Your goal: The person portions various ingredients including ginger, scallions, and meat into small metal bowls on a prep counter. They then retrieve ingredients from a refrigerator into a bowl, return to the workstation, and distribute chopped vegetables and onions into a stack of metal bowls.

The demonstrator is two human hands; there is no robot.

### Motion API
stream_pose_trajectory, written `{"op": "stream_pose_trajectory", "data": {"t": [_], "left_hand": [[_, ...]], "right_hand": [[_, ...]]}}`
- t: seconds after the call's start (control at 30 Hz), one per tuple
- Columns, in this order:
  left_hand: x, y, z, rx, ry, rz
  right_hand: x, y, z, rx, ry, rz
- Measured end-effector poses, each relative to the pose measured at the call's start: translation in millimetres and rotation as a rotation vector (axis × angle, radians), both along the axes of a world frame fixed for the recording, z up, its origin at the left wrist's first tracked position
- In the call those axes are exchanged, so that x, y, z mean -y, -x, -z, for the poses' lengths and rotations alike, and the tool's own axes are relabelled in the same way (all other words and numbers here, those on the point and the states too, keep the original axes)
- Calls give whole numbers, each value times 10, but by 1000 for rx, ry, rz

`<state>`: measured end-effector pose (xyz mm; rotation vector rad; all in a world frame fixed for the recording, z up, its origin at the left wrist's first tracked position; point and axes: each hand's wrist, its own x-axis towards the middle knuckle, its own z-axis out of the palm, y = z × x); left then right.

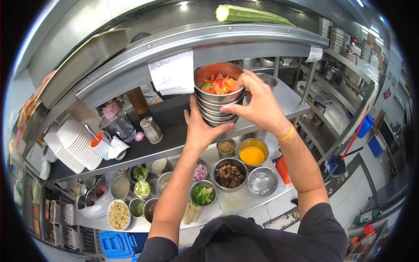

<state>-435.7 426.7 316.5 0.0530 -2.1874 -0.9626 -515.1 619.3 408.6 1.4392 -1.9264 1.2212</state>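
Observation:
A stack of steel bowls (217, 106) is held up between my two hands, just under the front rail of the shelf. Chopped red and orange vegetable pieces (220, 84), with a bit of green, fill the top bowl. My left hand (201, 125) grips the stack low on its left side, its thumb across the front. On the right, my right hand (258, 99) has its fingers over the top bowl's rim and its thumb against the front of the stack. A paper order slip (171, 73) hangs from the rail beside the top bowl.
Below my arms, the counter carries bowls of sliced mushrooms (230, 174), yellow liquid (252, 155), green leaves (202, 195) and chopped onion (200, 170). White containers (80, 139) and a shaker (151, 130) stand on the left shelf. A long green gourd (253, 15) lies on top.

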Motion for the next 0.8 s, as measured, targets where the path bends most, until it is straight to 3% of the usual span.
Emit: {"op": "stream_pose_trajectory", "data": {"t": [0.07,0.1,0.2,0.33,0.4,0.43,0.47,0.53,0.67,0.8], "left_hand": [[-98,-76,39,-36,56,-61],[-132,-102,58,-59,72,-63],[-193,-103,123,-158,41,-24],[-222,-87,192,-216,-13,-11],[-227,-92,167,-219,9,-39],[-234,-96,162,-211,10,-62],[-246,-108,155,-199,12,-88],[-237,-97,170,-267,78,-114],[-203,-65,235,-232,30,-110],[-205,-77,273,-299,-54,-102]], "right_hand": [[-81,-84,22,-4,11,-1],[-150,-151,-14,145,-37,-65],[-313,-194,-125,22,-143,-113],[-348,-254,-407,-418,-73,270],[-253,-360,-700,-566,-266,251],[-137,-308,-738,-483,-318,149],[-26,-341,-876,-291,-564,65],[239,-259,-1014,-366,-876,149],[591,-239,-1120,-197,-1191,-37],[688,-61,-1054,68,-1123,-140]]}}
